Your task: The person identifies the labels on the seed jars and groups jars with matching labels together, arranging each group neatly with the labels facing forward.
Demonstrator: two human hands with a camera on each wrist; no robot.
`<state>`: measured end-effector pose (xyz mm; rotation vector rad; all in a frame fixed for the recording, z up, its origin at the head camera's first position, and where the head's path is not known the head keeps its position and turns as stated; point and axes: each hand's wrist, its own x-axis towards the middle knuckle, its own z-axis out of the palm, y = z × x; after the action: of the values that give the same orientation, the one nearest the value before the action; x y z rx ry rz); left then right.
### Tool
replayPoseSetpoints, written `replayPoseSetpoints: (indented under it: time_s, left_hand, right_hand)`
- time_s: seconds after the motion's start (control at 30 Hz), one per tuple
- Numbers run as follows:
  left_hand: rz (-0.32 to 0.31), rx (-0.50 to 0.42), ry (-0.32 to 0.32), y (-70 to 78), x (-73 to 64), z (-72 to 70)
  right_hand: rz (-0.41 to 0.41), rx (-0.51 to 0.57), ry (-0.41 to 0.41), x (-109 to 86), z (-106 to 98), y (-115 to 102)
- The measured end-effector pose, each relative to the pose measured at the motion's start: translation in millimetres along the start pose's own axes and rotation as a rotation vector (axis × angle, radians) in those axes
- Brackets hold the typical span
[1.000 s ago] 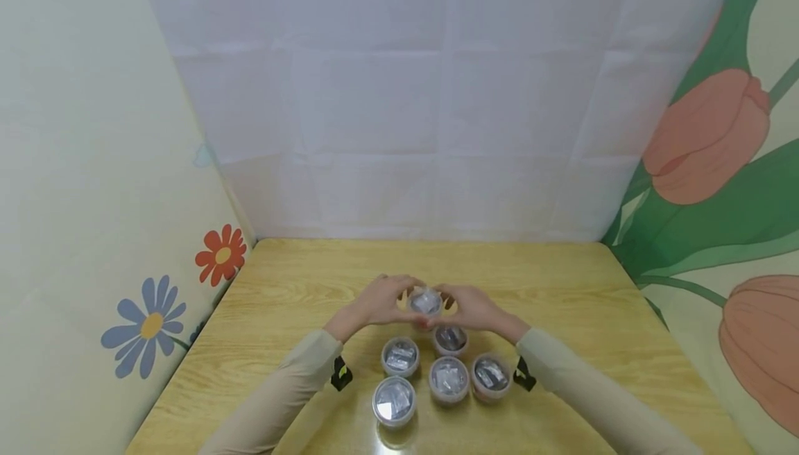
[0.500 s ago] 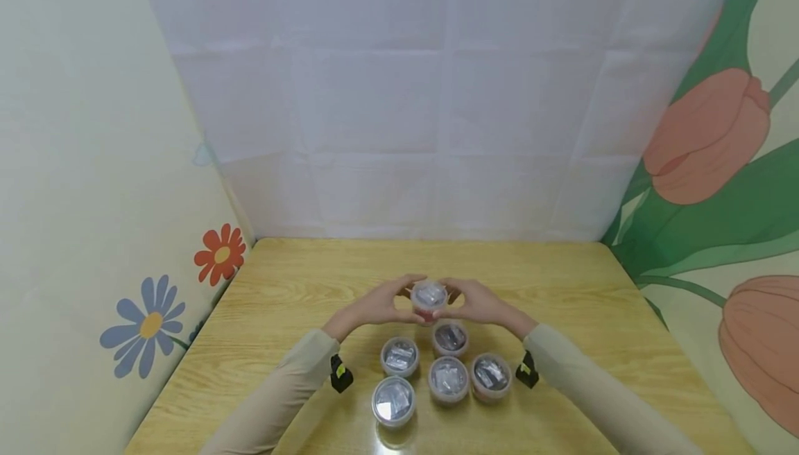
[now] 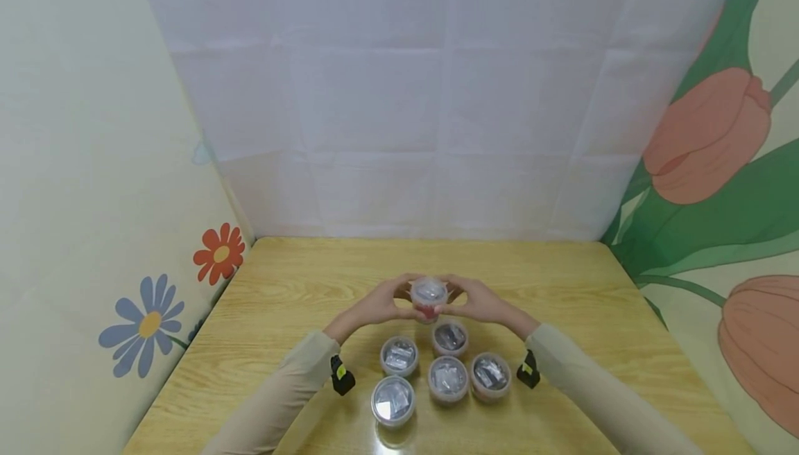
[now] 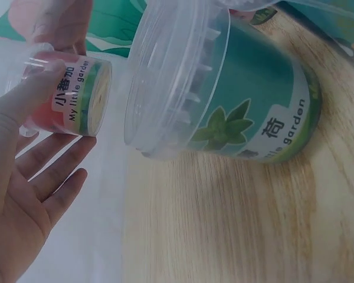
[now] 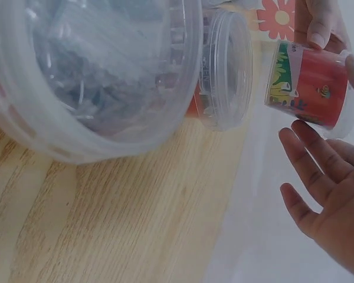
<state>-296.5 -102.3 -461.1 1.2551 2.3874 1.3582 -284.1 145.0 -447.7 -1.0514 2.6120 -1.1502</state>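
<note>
Both hands hold one small clear plastic tub (image 3: 428, 291) between them, lifted over the table beyond the other tubs. It has a clear lid, a silvery packet under the lid and a red "My little garden" label (image 4: 65, 94). My left hand (image 3: 381, 302) grips its left side, thumb in front and some fingers spread behind in the left wrist view. My right hand (image 3: 479, 301) holds the opposite side with thumb and fingertips, its other fingers (image 5: 298, 209) extended. Closest to the hands stands another lidded tub (image 3: 450, 338).
Several similar lidded tubs stand upright nearer the body: one at left (image 3: 399, 356), one at front left (image 3: 393, 401), one in the middle (image 3: 448, 379), one at right (image 3: 491, 376). A green mint label (image 4: 253, 106) shows on one. White sheeting (image 3: 406, 129) hangs behind the wooden table (image 3: 299, 281).
Both hands have raised the tub from near the tabletop towards the camera. More of its red side now shows. The other tubs have stayed in place.
</note>
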Motion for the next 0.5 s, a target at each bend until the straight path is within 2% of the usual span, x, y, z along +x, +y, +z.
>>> replayPoseSetpoints:
  time_s: [0.13, 0.2, 0.33, 0.5]
  left_hand:
    - [-0.074, -0.013, 0.053, -13.1, 1.9, 3.1]
    - [-0.1, -0.031, 0.076, -14.3, 2.7, 3.6]
    - [-0.114, -0.054, 0.104, -12.8, 3.8, 4.5]
    - [-0.127, -0.052, 0.11, -12.8, 5.3, 5.3]
  right_hand:
    - [0.052, 0.0, 0.029, 0.2, -1, -2]
    - [0.064, 0.006, 0.041, 1.1, -1, -2]
    - [0.061, 0.026, 0.07, 2.8, 0, -2]
    - [0.061, 0.057, 0.088, 3.8, 0, -2]
